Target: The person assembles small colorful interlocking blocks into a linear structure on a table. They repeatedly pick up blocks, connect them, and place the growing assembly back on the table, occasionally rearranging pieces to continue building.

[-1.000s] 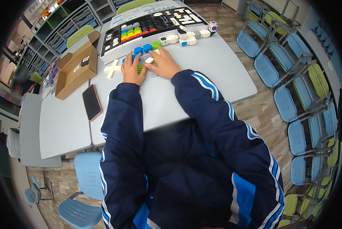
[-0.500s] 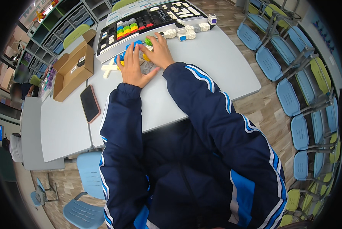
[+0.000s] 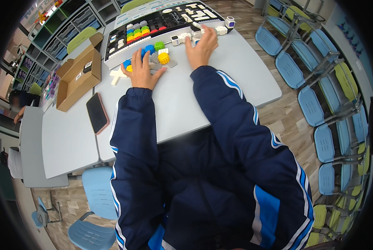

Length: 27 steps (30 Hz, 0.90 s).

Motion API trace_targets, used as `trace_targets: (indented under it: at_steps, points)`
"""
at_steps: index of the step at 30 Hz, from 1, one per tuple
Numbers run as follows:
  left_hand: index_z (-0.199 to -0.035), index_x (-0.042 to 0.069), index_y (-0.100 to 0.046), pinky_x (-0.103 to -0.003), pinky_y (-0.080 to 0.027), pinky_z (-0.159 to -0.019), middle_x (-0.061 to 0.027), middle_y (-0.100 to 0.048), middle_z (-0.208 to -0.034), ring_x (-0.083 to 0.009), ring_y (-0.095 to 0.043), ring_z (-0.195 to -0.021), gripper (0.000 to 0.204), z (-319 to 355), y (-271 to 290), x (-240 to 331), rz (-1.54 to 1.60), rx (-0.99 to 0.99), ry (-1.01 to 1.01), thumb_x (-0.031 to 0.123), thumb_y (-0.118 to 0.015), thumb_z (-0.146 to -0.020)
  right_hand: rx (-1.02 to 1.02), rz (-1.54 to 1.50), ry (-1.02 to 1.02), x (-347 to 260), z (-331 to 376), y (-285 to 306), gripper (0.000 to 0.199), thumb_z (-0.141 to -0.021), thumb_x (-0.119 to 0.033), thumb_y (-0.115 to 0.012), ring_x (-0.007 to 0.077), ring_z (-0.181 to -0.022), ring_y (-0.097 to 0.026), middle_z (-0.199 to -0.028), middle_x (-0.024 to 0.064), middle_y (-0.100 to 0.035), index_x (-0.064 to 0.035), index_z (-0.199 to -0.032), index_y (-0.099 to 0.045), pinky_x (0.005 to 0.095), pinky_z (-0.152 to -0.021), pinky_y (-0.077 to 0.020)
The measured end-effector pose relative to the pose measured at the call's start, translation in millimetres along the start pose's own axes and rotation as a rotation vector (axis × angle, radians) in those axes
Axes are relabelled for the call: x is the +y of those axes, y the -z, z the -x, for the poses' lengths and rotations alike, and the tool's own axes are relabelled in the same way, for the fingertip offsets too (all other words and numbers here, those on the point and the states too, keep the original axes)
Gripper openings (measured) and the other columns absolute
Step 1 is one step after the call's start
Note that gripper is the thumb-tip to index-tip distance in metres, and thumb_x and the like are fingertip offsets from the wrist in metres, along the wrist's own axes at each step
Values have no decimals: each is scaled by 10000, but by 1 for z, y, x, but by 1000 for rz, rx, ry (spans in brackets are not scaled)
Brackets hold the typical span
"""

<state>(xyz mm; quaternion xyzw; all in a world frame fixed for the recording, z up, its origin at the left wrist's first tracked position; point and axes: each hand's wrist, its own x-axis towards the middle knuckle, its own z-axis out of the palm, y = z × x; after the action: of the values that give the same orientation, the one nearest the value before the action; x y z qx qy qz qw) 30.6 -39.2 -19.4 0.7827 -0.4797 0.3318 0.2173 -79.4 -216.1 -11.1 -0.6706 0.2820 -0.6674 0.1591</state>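
My left hand (image 3: 142, 73) lies over the loose blocks on the table, fingers spread. Blue blocks (image 3: 149, 49) show at its fingertips, and it is too covered to tell whether it touches them. Just right of it sit a green block (image 3: 159, 46), a yellow block (image 3: 164, 58) and flat grey pieces (image 3: 172, 63). My right hand (image 3: 202, 48) reaches over a row of white blocks (image 3: 221, 31), thumb and fingers apart around its middle part. A white cube-like module (image 3: 175, 40) lies left of the thumb. A cream cross-shaped piece (image 3: 117, 76) rests beside my left hand.
Behind the blocks stands a black-and-white parts tray (image 3: 170, 27) with coloured blocks. An open cardboard box (image 3: 80, 77) and a phone (image 3: 97, 113) lie to the left. Blue chairs (image 3: 311, 108) are stacked at right; another blue chair (image 3: 93, 233) stands lower left.
My right hand has moved right, from the coloured blocks to the white blocks. The green and yellow blocks are now uncovered. My left hand stays near the blue blocks, its fingers more spread.
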Motion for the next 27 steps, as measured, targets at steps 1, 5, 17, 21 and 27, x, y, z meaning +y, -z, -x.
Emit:
trace_targets:
  at_steps: [1,5,17,21,27]
  points:
    - [-1299,127,-526,-655,-67,-1057,-98,-431,-1436,-250,-373,-1350,686,2,3,2,31,13,-36,484,-737,-753,-45,74,-16,9,-4,4,639,-714,-302,-810,360,-1215,-391,-1308,192,-418,-58,-1241,-543,545,-1052,-248]
    - [-1253,142,-567,-609,-63,-1069,-73,-465,-1407,-234,-417,-1315,564,6,15,11,135,47,-146,401,-724,-777,-328,391,-104,43,-7,12,720,-685,-321,-830,373,-1325,-308,-1377,215,-386,-58,-1280,-522,618,-1090,-165]
    - [-1205,85,-576,-467,-241,-1016,-77,-515,-1340,-254,-480,-1193,466,18,23,27,337,116,-102,246,-718,-792,-538,11,-106,25,-2,36,379,-749,-115,-767,328,-968,-616,-942,126,-648,-59,-1030,-519,500,-975,-378]
    - [-1251,46,-535,-325,-381,-890,-99,-556,-1260,-213,-537,-1000,504,19,24,27,542,141,6,240,-721,-825,-581,-397,-150,-1,13,40,323,-810,-96,-735,285,-894,-656,-936,143,-656,-45,-1051,-526,386,-804,-498]
    - [-1211,39,-519,-229,-412,-688,-72,-602,-1032,-102,-530,-780,449,26,16,23,1158,41,480,342,-658,-909,-703,-600,80,-51,44,52,253,-950,-253,-588,372,-886,-623,-965,195,-619,-25,-1041,-528,412,-762,-486]
